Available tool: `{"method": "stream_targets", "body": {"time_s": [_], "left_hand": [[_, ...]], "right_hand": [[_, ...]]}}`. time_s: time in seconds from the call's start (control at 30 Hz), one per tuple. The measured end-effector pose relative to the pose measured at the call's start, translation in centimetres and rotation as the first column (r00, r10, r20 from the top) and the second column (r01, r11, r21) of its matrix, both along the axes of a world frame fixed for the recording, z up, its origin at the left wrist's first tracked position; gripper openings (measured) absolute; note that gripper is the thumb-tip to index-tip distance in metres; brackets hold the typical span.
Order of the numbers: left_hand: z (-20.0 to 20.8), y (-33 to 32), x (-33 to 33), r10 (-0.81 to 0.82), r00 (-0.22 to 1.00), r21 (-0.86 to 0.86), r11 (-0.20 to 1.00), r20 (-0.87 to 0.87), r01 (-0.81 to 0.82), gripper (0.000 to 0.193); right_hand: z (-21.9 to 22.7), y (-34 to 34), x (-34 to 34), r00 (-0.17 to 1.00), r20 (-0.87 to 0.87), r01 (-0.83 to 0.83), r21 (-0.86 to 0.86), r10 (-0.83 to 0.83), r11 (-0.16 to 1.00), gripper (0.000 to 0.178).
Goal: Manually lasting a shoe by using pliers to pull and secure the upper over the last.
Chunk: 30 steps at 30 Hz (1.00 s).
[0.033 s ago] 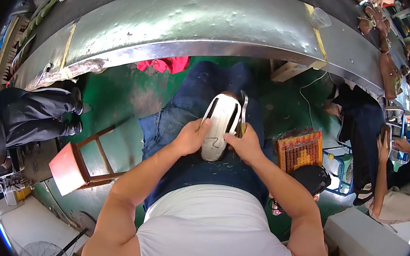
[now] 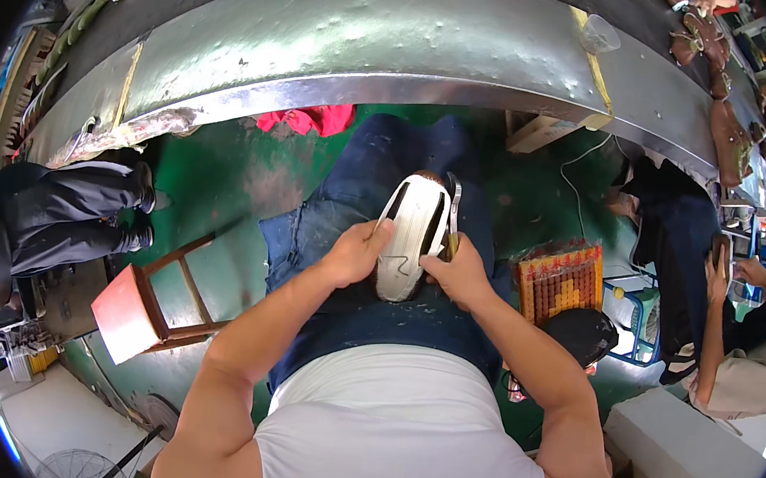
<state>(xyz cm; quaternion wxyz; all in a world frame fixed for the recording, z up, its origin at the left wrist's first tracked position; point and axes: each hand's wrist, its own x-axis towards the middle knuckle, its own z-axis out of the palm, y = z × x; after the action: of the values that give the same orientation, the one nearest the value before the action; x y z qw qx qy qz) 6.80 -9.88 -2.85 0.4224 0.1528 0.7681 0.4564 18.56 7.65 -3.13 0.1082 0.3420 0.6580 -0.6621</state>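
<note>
A pale, shoe-shaped piece (image 2: 414, 233) with dark gaps along both sides and a brown end stands over my lap, its far end pointing toward the bench. It looks like a shoe on a last, underside up. My left hand (image 2: 357, 253) is closed on its left edge, thumb on top. In my right hand (image 2: 459, 272) is a slim metal tool, which looks like pliers (image 2: 453, 198), upright along the right side of the shoe. My right thumb presses on the shoe's right edge; the other right fingers are partly hidden.
A dented metal-covered bench (image 2: 356, 38) runs across in front. At left are a red-topped stool (image 2: 131, 316) and a person's legs (image 2: 81, 210); at right, a beaded seat mat (image 2: 563, 282) and another person's arm (image 2: 715, 317). Red cloth (image 2: 307, 119) lies under the bench.
The metal tool's head has shifted slightly, and my right hand has moved a little. My left hand stays on the shoe, which has hardly moved.
</note>
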Motion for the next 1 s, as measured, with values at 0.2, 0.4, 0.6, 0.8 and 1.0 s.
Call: {"method": "stream_targets", "body": {"time_s": [0.2,0.4,0.6,0.8,1.0], "left_hand": [[-0.6,0.7,0.3,0.026,0.936,0.151,0.985,0.352,-0.084,0.049],[-1.3,0.7,3.1,-0.005,0.996,0.120,0.993,0.090,-0.006,0.087],[-4.2,1.0,4.2,-0.017,0.997,0.184,0.983,0.072,0.003,0.095],[-2.4,1.5,3.4,-0.016,0.963,0.370,0.925,0.270,-0.088,0.086],[-1.1,4.0,2.6,0.424,0.573,0.035,0.783,0.701,-0.621,0.064]], "right_hand": [[0.9,3.3,0.2,0.993,0.016,-0.117,-0.019,0.117,0.993,0.041],[7.5,6.1,3.4,0.810,0.322,-0.585,0.393,0.489,0.709,0.039],[6.9,5.5,2.8,0.667,0.186,-0.602,0.705,0.722,0.374,0.038],[10.0,5.3,-1.0,0.429,0.486,-0.783,0.620,0.762,0.046,0.027],[4.5,4.9,0.2,0.576,0.227,-0.714,0.608,0.785,0.348,0.020]]}}
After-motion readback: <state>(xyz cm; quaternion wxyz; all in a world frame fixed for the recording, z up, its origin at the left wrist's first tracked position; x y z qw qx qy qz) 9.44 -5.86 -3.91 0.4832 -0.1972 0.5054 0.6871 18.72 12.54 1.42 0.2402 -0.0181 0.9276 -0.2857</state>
